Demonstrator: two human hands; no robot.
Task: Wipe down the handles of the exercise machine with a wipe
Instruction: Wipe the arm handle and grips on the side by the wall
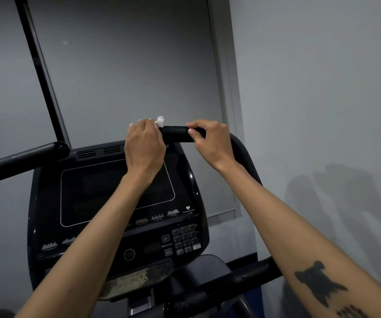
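Black foam-covered right handle (177, 133) of the exercise machine: it ran level across the middle of my view, then curved down on the right into a glossy bar. Both hands were on it.

Item, right hand (210, 140): I saw its fingers curled over the top of the grip and the thumb tucked beneath, clasping the handle just before the bend.

Item, left hand (144, 146): it sat at the free end of the same handle, back of the hand toward me, fingers bunched around a white wipe (159, 121). Only a small crumpled tuft of the wipe showed above the knuckles, touching the handle's tip; the rest was hidden in the hand.

Item, left handle (24, 158): black, glossy-ended, reaching in from the left edge, well apart from either hand.

Item, console (118, 203): black, below the hands, with a dark screen outlined in white, a row of small programme icons, a number keypad (186, 238), plus and minus resistance keys and a round start button (129, 254).

Item, right forearm: a dark tattoo (320, 283) near the lower right corner.

Item, backdrop: grey wall (322, 88) and a drawn grey blind (125, 72).
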